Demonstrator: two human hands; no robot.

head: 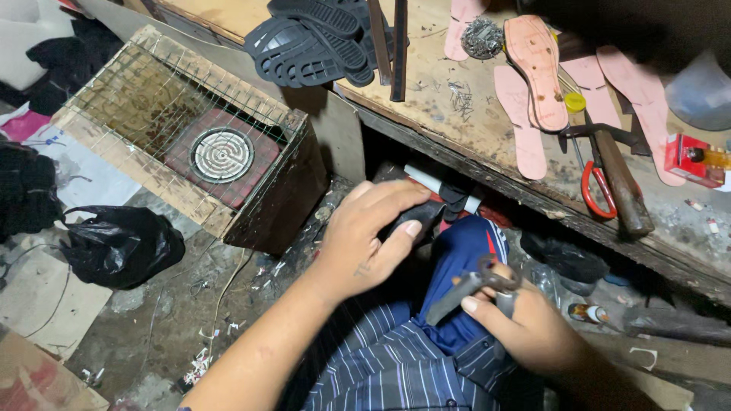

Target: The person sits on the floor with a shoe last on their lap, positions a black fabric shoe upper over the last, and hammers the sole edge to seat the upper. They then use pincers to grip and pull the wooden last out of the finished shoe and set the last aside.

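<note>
Gripping dark shoe piece (pixel 415 217), left hand (pixel 365 240); rusty pincers (pixel 476 285), right hand (pixel 533 327)

Bare forearms, small mark on left hand (pixel 362 247), striped dark shirt, blue trousers

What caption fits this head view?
Left hand grips a dark shoe piece on the lap; right hand holds metal pincers beside a cluttered workbench.

Dim, warm light falls from above onto the workbench (pixel 457 129) (sharp enough), deep shadow beneath, corners slightly stretched.
</note>
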